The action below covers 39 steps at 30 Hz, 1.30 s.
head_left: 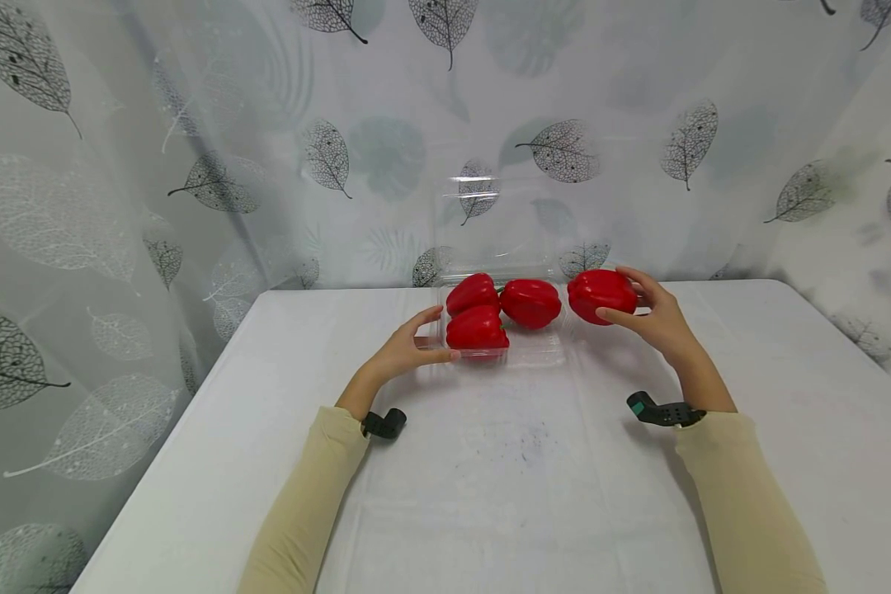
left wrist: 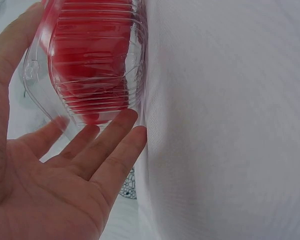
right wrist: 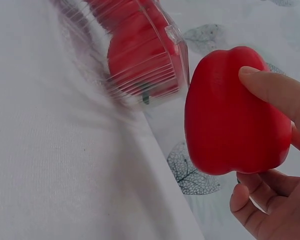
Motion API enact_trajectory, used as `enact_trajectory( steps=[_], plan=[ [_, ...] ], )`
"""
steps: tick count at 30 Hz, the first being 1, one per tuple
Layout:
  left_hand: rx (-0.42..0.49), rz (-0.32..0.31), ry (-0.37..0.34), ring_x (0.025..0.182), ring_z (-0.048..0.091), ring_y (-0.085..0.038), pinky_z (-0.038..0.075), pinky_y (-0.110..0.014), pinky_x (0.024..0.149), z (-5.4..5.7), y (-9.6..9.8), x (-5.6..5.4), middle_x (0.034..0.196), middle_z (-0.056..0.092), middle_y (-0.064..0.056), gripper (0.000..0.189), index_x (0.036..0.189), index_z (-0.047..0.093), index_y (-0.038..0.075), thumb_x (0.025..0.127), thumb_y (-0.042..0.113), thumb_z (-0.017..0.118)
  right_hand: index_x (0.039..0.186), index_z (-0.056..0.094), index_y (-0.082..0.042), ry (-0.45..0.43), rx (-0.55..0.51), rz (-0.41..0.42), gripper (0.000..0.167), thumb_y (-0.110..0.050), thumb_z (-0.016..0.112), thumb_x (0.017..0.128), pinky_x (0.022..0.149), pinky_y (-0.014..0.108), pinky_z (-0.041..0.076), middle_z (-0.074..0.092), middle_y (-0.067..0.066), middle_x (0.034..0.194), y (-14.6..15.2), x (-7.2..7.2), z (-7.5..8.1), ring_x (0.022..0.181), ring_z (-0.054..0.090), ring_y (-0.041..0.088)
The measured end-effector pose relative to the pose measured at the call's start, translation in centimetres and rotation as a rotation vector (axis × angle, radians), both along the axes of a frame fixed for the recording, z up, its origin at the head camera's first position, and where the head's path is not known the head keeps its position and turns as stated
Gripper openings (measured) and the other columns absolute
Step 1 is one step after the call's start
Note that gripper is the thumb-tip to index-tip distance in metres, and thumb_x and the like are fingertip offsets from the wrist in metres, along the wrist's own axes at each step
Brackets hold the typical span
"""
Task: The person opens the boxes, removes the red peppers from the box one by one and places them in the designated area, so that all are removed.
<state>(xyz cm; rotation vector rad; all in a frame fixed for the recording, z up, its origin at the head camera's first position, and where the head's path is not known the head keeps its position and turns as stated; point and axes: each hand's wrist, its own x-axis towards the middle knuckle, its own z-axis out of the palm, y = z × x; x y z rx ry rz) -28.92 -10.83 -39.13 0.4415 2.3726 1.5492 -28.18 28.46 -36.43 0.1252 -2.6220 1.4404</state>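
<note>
Red pepper [head_left: 600, 297] gripped by right hand [head_left: 659, 318], left hand [head_left: 401, 350] spread against clear container [head_left: 540, 353] (three more peppers [head_left: 530, 304] inside)

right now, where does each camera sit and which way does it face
Head: worn on the head, looking forward and down at the table; left hand, right hand and sleeves show.
Left wrist: worn there, looking at the clear container; left hand shows.
Right wrist: worn there, looking at the held pepper; right hand shows.
Head and right wrist share the held pepper.
</note>
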Motion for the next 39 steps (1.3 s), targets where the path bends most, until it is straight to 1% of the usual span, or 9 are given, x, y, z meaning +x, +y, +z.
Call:
enact_trajectory(
  steps=[7, 13, 17, 20, 24, 26, 28, 31, 39],
  plan=[
    [0.011, -0.016, 0.005, 0.135, 0.044, -0.034, 0.047, -0.05, 0.1, 0.1, -0.1, 0.0, 0.158, 0.029, 0.0, 0.089, 0.154, 0.026, 0.023, 0.082, 0.028, 0.079, 0.156, 0.024, -0.02, -0.016, 0.0, -0.026, 0.084, -0.033, 0.072, 0.088, 0.088, 0.034, 0.052, 0.033, 0.023, 0.153, 0.2, -0.2, -0.5, 0.132, 0.036, 0.042],
    [0.004, -0.013, 0.005, 0.135, 0.045, -0.034, 0.047, -0.05, 0.099, 0.0, -0.1, 0.0, 0.158, 0.03, -0.001, 0.089, 0.154, 0.027, 0.023, 0.083, 0.028, 0.078, 0.156, 0.024, -0.019, -0.018, -0.008, -0.043, 0.084, -0.033, 0.073, 0.088, 0.074, 0.017, 0.048, 0.034, 0.023, 0.152, 0.4, -0.2, -0.8, 0.131, 0.036, 0.042],
    [0.001, -0.008, 0.004, 0.135, 0.045, -0.034, 0.047, -0.051, 0.099, 0.0, -0.1, 0.0, 0.158, 0.03, 0.0, 0.089, 0.154, 0.027, 0.024, 0.082, 0.029, 0.079, 0.155, 0.024, -0.019, -0.022, -0.02, -0.049, 0.085, -0.035, 0.073, 0.088, 0.088, 0.04, 0.054, 0.032, 0.024, 0.152, 0.5, -0.3, -1.2, 0.132, 0.035, 0.043],
    [0.004, -0.009, 0.004, 0.135, 0.044, -0.034, 0.047, -0.051, 0.099, 0.0, -0.1, 0.0, 0.158, 0.03, 0.0, 0.088, 0.154, 0.028, 0.025, 0.082, 0.029, 0.079, 0.155, 0.025, -0.023, -0.029, -0.021, -0.064, 0.085, -0.039, 0.072, 0.087, 0.092, 0.047, 0.052, 0.032, 0.023, 0.152, 0.7, -0.4, -1.5, 0.132, 0.035, 0.041],
    [0.009, -0.008, 0.0, 0.134, 0.045, -0.033, 0.047, -0.05, 0.099, 0.0, -0.1, 0.0, 0.157, 0.03, 0.0, 0.088, 0.154, 0.028, 0.025, 0.082, 0.028, 0.079, 0.155, 0.025, -0.022, -0.036, -0.009, -0.07, 0.084, -0.039, 0.072, 0.088, 0.086, 0.037, 0.054, 0.033, 0.023, 0.152, 0.8, -0.4, -1.7, 0.131, 0.036, 0.041],
    [0.008, -0.006, -0.001, 0.134, 0.045, -0.032, 0.047, -0.05, 0.1, 0.0, -0.1, 0.0, 0.157, 0.031, 0.001, 0.088, 0.154, 0.028, 0.025, 0.082, 0.028, 0.079, 0.155, 0.024, -0.018, -0.039, -0.017, -0.062, 0.084, -0.035, 0.072, 0.088, 0.091, 0.048, 0.052, 0.032, 0.025, 0.152, 0.7, -0.4, -1.6, 0.132, 0.035, 0.044],
    [0.009, -0.007, 0.0, 0.135, 0.045, -0.033, 0.047, -0.05, 0.1, 0.0, -0.1, -0.1, 0.157, 0.03, 0.001, 0.088, 0.154, 0.028, 0.025, 0.082, 0.028, 0.079, 0.155, 0.024, -0.016, -0.046, -0.011, -0.063, 0.084, -0.034, 0.072, 0.089, 0.091, 0.049, 0.052, 0.032, 0.025, 0.152, 0.7, -0.4, -1.6, 0.132, 0.035, 0.044],
    [0.008, -0.008, 0.002, 0.135, 0.045, -0.033, 0.047, -0.05, 0.1, -0.1, -0.1, -0.1, 0.158, 0.03, 0.001, 0.088, 0.154, 0.027, 0.025, 0.082, 0.029, 0.079, 0.156, 0.022, -0.015, -0.063, -0.012, -0.06, 0.084, -0.034, 0.071, 0.089, 0.097, 0.06, 0.045, 0.03, 0.026, 0.152, 0.8, -0.4, -1.7, 0.132, 0.034, 0.046],
    [0.011, -0.015, 0.002, 0.136, 0.043, -0.034, 0.046, -0.051, 0.1, -0.1, -0.1, -0.1, 0.158, 0.029, 0.0, 0.088, 0.154, 0.027, 0.024, 0.083, 0.029, 0.078, 0.155, 0.024, -0.014, -0.1, 0.019, -0.06, 0.086, -0.04, 0.071, 0.088, 0.098, 0.058, 0.045, 0.031, 0.027, 0.151, 0.9, -0.4, -2.1, 0.13, 0.035, 0.046]
  ],
)
